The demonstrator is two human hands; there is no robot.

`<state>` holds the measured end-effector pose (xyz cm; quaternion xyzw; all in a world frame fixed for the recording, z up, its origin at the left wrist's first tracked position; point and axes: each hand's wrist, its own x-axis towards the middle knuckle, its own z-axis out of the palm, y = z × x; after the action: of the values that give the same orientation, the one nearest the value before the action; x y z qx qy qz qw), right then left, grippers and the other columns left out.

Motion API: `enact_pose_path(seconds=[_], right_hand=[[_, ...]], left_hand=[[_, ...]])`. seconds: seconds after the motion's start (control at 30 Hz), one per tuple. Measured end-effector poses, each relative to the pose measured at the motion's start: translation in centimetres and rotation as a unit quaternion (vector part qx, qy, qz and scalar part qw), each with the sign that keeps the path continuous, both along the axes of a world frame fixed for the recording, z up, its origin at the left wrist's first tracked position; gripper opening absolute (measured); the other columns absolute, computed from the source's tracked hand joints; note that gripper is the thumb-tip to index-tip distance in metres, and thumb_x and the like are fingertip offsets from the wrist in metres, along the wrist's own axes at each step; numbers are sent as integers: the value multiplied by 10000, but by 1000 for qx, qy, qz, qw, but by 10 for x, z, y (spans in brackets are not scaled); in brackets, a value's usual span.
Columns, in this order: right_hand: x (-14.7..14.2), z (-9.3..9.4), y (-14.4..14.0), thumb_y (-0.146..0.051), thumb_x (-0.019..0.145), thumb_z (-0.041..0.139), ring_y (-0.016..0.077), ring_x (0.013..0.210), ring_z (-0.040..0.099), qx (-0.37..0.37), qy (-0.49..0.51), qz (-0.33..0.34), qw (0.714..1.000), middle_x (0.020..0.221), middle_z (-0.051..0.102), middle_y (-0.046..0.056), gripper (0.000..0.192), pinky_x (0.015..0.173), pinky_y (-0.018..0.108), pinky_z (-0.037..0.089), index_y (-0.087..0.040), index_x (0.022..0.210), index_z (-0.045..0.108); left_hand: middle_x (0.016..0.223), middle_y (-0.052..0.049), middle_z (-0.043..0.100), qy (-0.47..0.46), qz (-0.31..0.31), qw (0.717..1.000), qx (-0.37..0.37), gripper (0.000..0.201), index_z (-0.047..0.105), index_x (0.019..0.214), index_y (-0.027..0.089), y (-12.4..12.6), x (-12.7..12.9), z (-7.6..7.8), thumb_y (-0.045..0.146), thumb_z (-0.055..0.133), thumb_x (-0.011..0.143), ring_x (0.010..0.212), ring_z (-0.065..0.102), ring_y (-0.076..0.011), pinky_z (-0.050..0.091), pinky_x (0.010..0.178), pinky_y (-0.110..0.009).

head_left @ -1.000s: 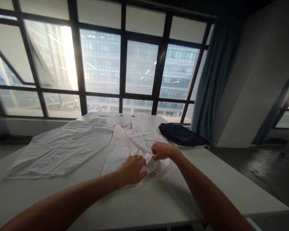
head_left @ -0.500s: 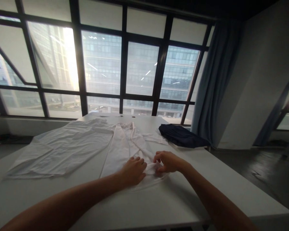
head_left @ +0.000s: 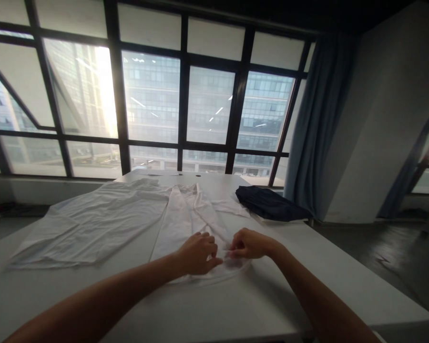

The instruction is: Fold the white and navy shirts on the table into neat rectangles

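A white shirt (head_left: 186, 214) lies spread on the white table in front of me, its lower edge towards me. My left hand (head_left: 199, 253) rests on the lower part of this shirt, fingers bent and thumb held apart from them. Just to its right, my right hand (head_left: 248, 244) pinches the cloth near the hem at the right side between thumb and fingers. The fingertips of that hand are partly blurred. A second white garment (head_left: 103, 219), wrinkled and laid flat, is left of the shirt and touches it near the top.
The white table (head_left: 350, 281) reaches from me towards the windows. A dark navy folded cloth (head_left: 271, 202) sits at its right edge on something pale. Blue curtains (head_left: 316, 128) hang beside a wall pillar at the right. Dark-framed windows (head_left: 210, 105) stand behind the table.
My right hand's fingers have closed from a loose curl into a pinch on the shirt's cloth. My left thumb has moved slightly right, away from the fingers.
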<state>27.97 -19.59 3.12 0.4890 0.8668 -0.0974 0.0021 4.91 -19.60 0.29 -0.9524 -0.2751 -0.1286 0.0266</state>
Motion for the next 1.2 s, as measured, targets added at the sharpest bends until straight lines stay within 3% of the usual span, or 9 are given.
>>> enact_pose_path(seconds=[0.1, 0.23, 0.47, 0.57, 0.7, 0.83, 1.0, 1.1, 1.2], right_hand=[[7, 1, 4, -289, 874, 574, 134, 583, 535, 7, 16, -35, 999, 685, 684, 38, 248, 554, 227, 345, -157, 875, 784], [9, 0, 4, -290, 794, 686, 194, 763, 619, 37, -15, -88, 995, 838, 719, 64, 245, 649, 242, 389, -202, 1007, 768], [25, -17, 25, -256, 749, 660, 128, 631, 522, -82, 97, -34, 991, 711, 613, 9, 183, 595, 221, 370, -130, 878, 695], [33, -27, 35, -366, 741, 636, 102, 577, 454, -189, 230, -47, 954, 665, 526, -24, 246, 556, 213, 359, -135, 818, 601], [37, -33, 41, -389, 649, 665, 84, 568, 418, -279, 352, -65, 891, 642, 464, -45, 295, 535, 196, 317, -150, 767, 539], [36, -35, 46, -321, 617, 626, 91, 588, 426, -247, 370, -57, 894, 630, 479, -38, 214, 557, 203, 325, -147, 717, 551], [38, -33, 46, -231, 629, 620, 132, 635, 518, -112, 173, -62, 977, 710, 600, 8, 137, 590, 229, 397, -138, 727, 636], [39, -29, 41, -302, 701, 678, 188, 799, 596, -4, 120, -92, 989, 936, 658, 88, 356, 714, 262, 459, -120, 1007, 681], [40, -27, 38, -439, 746, 708, 222, 869, 615, 15, 89, -164, 982, 1020, 659, 140, 637, 772, 282, 469, -87, 1262, 584]], left_hand=[[1037, -60, 648, -52, 15, 998, -19, 210, 683, 923, 203, 6, 4, 1, 375, 565, 908, 1012, 573, -219, 457, 873, -346], [1171, -61, 618, -38, 50, 996, -69, 186, 680, 937, 215, 14, 10, -2, 370, 662, 837, 1115, 546, -252, 453, 934, -388], [1279, -73, 575, -41, 59, 993, -89, 280, 669, 948, 215, 12, 13, -3, 435, 725, 784, 1198, 504, -295, 404, 999, -478], [1289, -81, 566, -58, 44, 994, -76, 362, 648, 992, 206, 9, 16, -5, 453, 754, 749, 1202, 498, -291, 397, 1012, -463], [1120, -63, 620, -45, 47, 996, -59, 177, 644, 944, 189, 5, 20, -6, 335, 648, 845, 1064, 561, -234, 439, 954, -386], [1084, -98, 612, 6, 38, 999, 37, 159, 628, 966, 149, 2, 23, -6, 243, 533, 882, 1018, 556, -238, 471, 864, -369], [1055, -107, 625, 61, -13, 994, 95, 176, 607, 984, 145, -2, 22, -5, 244, 546, 852, 985, 566, -254, 485, 813, -390], [1051, -79, 649, 38, -17, 999, 35, 252, 611, 1045, 174, -2, 21, -3, 355, 545, 881, 962, 596, -236, 499, 811, -372], [1186, -83, 644, 7, -39, 999, 3, 328, 616, 1159, 208, 4, 21, -2, 391, 530, 900, 1077, 592, -253, 477, 909, -400]])
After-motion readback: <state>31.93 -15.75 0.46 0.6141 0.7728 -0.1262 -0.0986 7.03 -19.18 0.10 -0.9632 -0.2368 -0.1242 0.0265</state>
